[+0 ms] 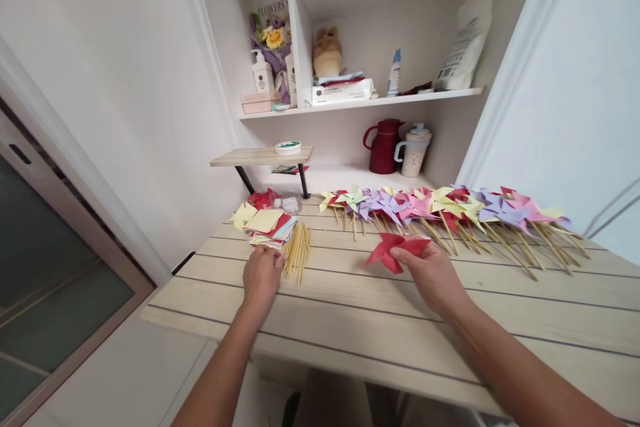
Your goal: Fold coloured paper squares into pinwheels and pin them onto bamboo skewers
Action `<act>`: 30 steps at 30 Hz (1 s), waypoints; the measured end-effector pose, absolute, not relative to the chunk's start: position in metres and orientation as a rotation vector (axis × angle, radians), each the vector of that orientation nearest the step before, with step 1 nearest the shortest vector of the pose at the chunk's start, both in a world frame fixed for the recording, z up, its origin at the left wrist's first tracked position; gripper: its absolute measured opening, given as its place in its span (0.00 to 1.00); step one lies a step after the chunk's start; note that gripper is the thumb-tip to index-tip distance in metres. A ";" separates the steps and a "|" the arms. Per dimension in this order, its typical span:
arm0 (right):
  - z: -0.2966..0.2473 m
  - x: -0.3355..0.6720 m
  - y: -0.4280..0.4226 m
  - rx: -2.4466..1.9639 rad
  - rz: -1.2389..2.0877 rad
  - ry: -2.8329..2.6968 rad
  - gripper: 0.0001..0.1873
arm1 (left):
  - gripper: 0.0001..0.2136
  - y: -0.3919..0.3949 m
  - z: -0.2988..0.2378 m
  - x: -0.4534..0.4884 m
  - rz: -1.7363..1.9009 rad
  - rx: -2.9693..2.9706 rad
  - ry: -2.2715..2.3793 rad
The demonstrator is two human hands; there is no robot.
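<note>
1. On the pale wooden table [350, 320], left of the bundle of bamboo sticks [297, 250], coloured paper squares [265, 221] lie in a loose, fanned stack.
2. Just left of the sticks' near ends, the left hand [263, 275] rests knuckles up with its fingers curled under; whether it grips anything cannot be told.
3. Behind the sticks sits a small clear plastic box [289, 204], its contents too blurred to make out.
4. Right of the sticks, the right hand [430, 270] pinches a red pinwheel [393, 250], whose folded paper points splay just above the table.
5. Farther right of the sticks, a red jug [383, 145] and a lidded speckled cup [414, 151] stand at the back, contents hidden. In front of them runs a row of pinwheels on sticks [450, 210], in yellow, purple, pink and red.
</note>
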State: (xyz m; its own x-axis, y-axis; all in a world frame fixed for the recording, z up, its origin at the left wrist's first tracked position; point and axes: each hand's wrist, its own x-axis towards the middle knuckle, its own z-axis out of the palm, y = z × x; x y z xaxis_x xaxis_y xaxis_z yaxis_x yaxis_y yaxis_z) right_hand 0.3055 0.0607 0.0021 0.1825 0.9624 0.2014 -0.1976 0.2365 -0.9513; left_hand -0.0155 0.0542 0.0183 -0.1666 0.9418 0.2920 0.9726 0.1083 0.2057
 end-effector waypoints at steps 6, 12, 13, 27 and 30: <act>-0.002 0.304 0.061 -0.983 1.040 -1.079 0.16 | 0.14 0.071 0.021 -0.011 -0.437 -1.938 -2.283; -0.003 0.303 0.062 -0.973 1.048 -1.040 0.17 | 0.13 0.072 0.019 0.000 -0.396 -1.911 -2.299; -0.003 0.303 0.062 -0.970 1.048 -1.041 0.18 | 0.13 0.072 0.019 0.002 -0.399 -1.900 -2.305; 0.001 0.303 0.059 -0.957 1.087 -1.028 0.17 | 0.06 0.065 0.015 -0.004 -0.651 -1.847 -2.365; 0.000 0.303 0.059 -0.941 1.099 -1.022 0.18 | 0.06 0.063 0.015 -0.007 -0.705 -1.833 -2.375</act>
State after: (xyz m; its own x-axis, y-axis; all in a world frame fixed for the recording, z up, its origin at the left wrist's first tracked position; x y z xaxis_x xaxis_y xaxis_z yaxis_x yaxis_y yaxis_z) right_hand 0.3032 0.0594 0.0004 0.1392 0.9754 0.1706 -0.2401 0.2004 -0.9498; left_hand -0.0067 0.0625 0.0152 -0.2911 0.9023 0.3180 0.9296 0.1884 0.3167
